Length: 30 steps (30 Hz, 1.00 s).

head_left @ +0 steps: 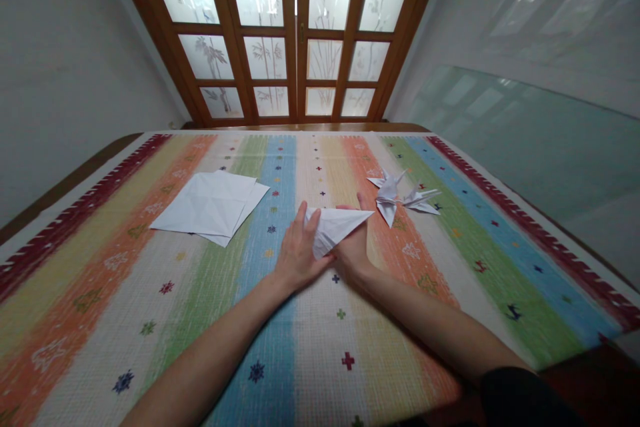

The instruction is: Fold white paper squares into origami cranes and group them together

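A white sheet of paper (337,225), folded into a triangle-like shape, is between my two hands over the middle of the table. My left hand (299,247) grips its left side, with fingertips on the upper edge. Behind and under the paper is my right hand (354,247), partly hidden by it; its fingertips show past the upper edge and its thumb lies near the lower corner. One pointed corner of the paper sticks out to the right.
Loose white square sheets (205,203) lie overlapped at the left. Folded paper cranes (393,197) rest at the right. A striped tablecloth (210,320) covers the table. Beyond its far edge stand wooden doors with frosted panes (267,57); a glass panel (525,127) leans along the right wall.
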### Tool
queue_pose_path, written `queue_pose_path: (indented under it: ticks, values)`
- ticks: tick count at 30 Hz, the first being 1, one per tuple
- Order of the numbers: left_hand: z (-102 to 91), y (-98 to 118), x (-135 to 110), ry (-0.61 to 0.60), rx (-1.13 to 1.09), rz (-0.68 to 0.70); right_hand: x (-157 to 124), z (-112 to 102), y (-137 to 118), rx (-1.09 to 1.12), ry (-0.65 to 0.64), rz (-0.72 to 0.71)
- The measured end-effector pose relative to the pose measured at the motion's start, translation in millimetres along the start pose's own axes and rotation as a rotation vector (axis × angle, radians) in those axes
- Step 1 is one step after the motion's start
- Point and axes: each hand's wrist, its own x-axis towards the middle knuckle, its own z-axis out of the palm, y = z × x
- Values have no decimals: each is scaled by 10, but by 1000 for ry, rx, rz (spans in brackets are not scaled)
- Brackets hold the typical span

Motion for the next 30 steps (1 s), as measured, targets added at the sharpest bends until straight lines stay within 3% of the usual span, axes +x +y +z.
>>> queue_pose_path:
  ticks: [3,6,9,13,15,20,25,30]
  values:
    - [2,24,-18,-22,-40,46,-20,5,46,-47,93,-43]
    - [-5,12,-25,-65,-139,45,-9,-15,60,-87,43,-82]
    - [-17,-44,-4,-61,-249,-46,63,-70,51,-180,-73,-141]
    - [-63,-191,73,0,-296,-264,231,-180,60,-336,-351,-306]
    - [-101,-281,108,-1,-264,-300,314,-238,80,-404,-464,-385]
    - [-179,-451,118,-84,-11,-156,460,-381,156,-591,-696,-486]
    - [-201,-507,116,-316,72,88,491,-542,190,-779,-897,-670]
    - [-364,-474,162,-462,195,127,389,-726,121,-891,-974,-772]
